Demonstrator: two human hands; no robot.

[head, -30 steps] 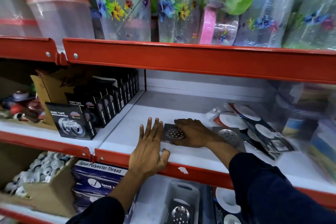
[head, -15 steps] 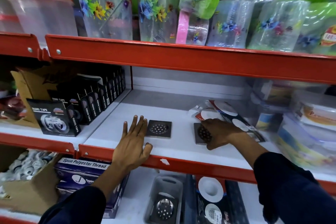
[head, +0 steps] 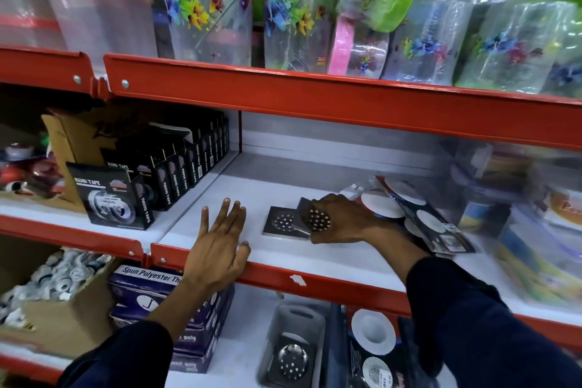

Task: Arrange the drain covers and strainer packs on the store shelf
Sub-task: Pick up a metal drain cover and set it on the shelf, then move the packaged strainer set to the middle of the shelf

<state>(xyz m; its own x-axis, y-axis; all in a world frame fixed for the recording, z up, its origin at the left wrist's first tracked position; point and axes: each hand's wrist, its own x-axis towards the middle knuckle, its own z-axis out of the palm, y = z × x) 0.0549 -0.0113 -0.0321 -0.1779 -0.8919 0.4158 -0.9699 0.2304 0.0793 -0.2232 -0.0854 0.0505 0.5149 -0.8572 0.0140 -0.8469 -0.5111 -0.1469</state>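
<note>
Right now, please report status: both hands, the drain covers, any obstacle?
Left hand open, flat on shelf edge. Right hand holds tilted drain cover over flat drain cover. Strainer packs just right; nothing blocking.

White shelf [head: 220, 198], red front edge: square drain cover [head: 280, 222] flat mid-front; strainer packs [head: 419, 217] piled toward right.

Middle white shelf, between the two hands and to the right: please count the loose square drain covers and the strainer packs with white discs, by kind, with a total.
Square drain covers: 2, one lying flat and one tilted in the right hand
Strainer packs, overlapping: at least 2
Total: at least 4
</note>
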